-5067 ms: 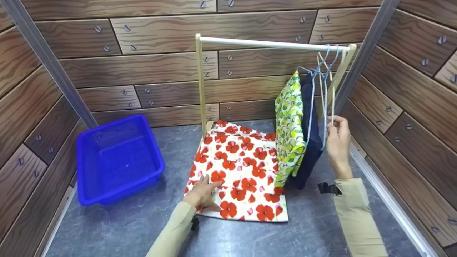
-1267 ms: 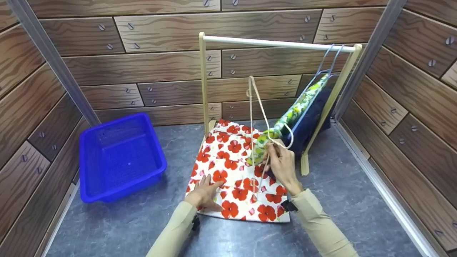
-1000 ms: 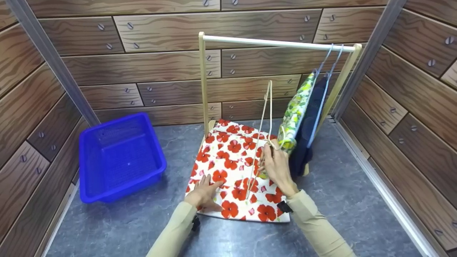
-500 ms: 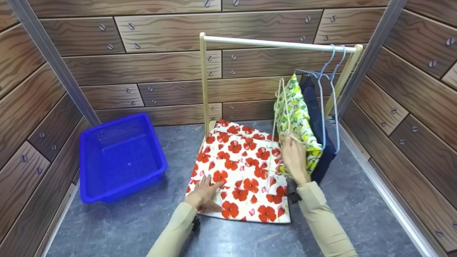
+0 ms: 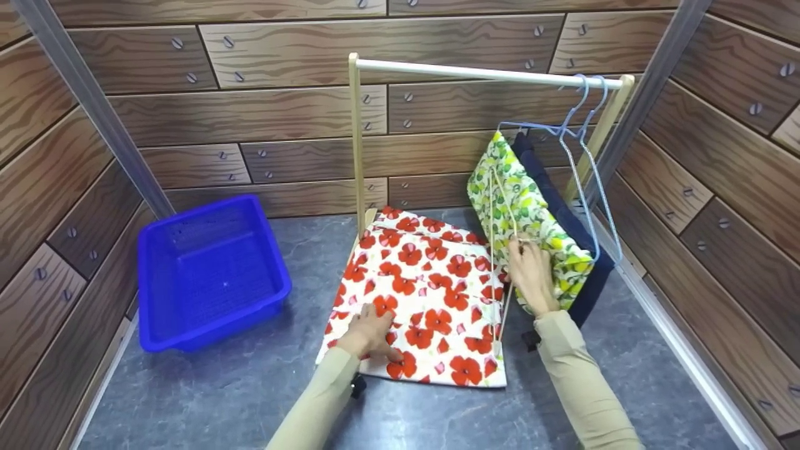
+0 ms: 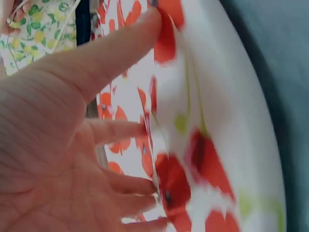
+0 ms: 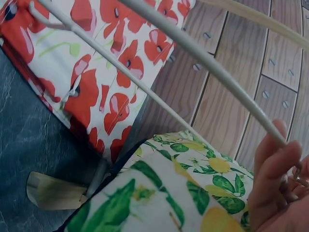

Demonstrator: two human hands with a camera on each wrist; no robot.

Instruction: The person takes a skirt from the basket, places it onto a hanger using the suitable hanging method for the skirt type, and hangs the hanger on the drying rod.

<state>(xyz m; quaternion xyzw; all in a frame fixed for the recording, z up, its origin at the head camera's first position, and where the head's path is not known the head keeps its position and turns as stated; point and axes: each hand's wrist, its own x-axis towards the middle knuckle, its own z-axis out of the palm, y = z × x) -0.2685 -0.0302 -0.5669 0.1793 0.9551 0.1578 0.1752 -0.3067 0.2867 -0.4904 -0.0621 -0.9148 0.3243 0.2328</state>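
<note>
A white cloth with red poppies (image 5: pixel 437 322) lies spread flat on the grey surface. My left hand (image 5: pixel 372 334) rests on its near left part with fingers extended; in the left wrist view the fingertips meet a crease in the fabric. My right hand (image 5: pixel 530 269) pinches a bare cream hanger (image 7: pixel 212 70) near its hook, which the fingers partly hide. The hanger stands upright over the cloth's right edge, overlapping a lemon-print cloth (image 5: pixel 531 209). That cloth and a navy one (image 5: pixel 550 187) behind it hang from blue hangers (image 5: pixel 581 181).
A small rack's white rail (image 5: pixel 469 72) crosses above the cloth between wooden posts (image 5: pixel 356 144), with the blue hangers bunched at its right end. On the left stands a blue plastic basket (image 5: pixel 144 281). Wood-patterned walls (image 5: pixel 300 119) enclose the back and sides.
The cream hanger has come off the rail in my right hand and over the poppy cloth. Lately that hand shifts right and the hanging cloths swing. My left hand has slid slightly right.
</note>
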